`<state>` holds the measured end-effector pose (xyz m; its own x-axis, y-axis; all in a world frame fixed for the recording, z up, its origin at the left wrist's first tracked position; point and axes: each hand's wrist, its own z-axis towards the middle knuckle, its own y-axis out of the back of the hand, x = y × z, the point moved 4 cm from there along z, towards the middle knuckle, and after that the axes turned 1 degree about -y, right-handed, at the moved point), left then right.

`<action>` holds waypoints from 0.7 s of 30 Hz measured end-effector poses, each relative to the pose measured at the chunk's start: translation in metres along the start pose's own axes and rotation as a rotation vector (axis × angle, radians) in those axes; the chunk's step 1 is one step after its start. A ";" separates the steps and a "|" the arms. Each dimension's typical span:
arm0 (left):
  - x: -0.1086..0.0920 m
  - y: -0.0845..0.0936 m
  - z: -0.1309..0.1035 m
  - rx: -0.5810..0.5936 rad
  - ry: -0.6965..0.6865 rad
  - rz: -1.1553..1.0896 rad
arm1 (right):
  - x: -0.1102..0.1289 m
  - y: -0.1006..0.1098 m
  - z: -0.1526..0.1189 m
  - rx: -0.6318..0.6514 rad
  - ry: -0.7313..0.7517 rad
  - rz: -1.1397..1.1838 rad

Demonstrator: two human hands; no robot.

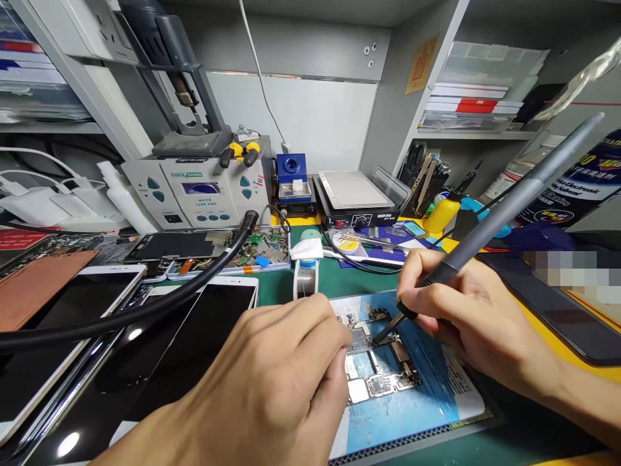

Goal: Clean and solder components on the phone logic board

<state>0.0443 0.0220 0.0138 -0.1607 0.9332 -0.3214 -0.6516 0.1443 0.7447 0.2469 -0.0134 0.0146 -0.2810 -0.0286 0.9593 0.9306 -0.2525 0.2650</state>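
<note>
My right hand (460,304) is closed around a grey pen-shaped tool (490,223) with a narrow metal tip. That tip points down and left, meeting a phone circuit board (381,382) near its upper middle. The board lies on a blue and white printed mat (427,401). At the board's left side is my left hand (286,369), its fingers curled and pressed together. Its knuckles hide the fingertips and part of the board, so I cannot tell what they grip.
A hot-air station (204,191) stands at the back left, its black hose (194,291) crossing over several phones. A solder spool (306,279) is behind my left hand. Further back are a heating plate (359,194) and a yellow bottle (439,213). A dark phone panel (548,310) lies right.
</note>
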 end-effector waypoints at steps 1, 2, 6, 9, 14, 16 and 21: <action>0.000 0.000 0.001 -0.003 0.000 0.004 | 0.001 0.000 0.000 0.002 0.012 -0.003; -0.001 -0.001 0.001 -0.007 -0.001 0.006 | 0.001 0.000 0.000 0.005 0.024 -0.002; 0.000 -0.002 0.003 0.006 0.008 0.018 | 0.003 -0.002 0.001 0.006 0.028 0.005; 0.000 -0.002 0.003 0.001 0.006 0.035 | 0.005 -0.002 0.001 0.000 0.029 -0.001; 0.000 0.000 0.002 -0.005 -0.003 0.048 | 0.003 -0.001 -0.001 0.000 0.005 0.017; -0.001 0.000 0.002 -0.006 -0.012 0.055 | -0.001 0.000 -0.002 -0.008 -0.019 0.051; -0.003 0.001 0.003 -0.014 -0.020 0.067 | -0.007 0.002 -0.003 -0.051 -0.030 0.111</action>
<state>0.0464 0.0205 0.0170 -0.1895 0.9470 -0.2592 -0.6500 0.0769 0.7561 0.2502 -0.0169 0.0078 -0.1690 -0.0308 0.9851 0.9422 -0.2984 0.1523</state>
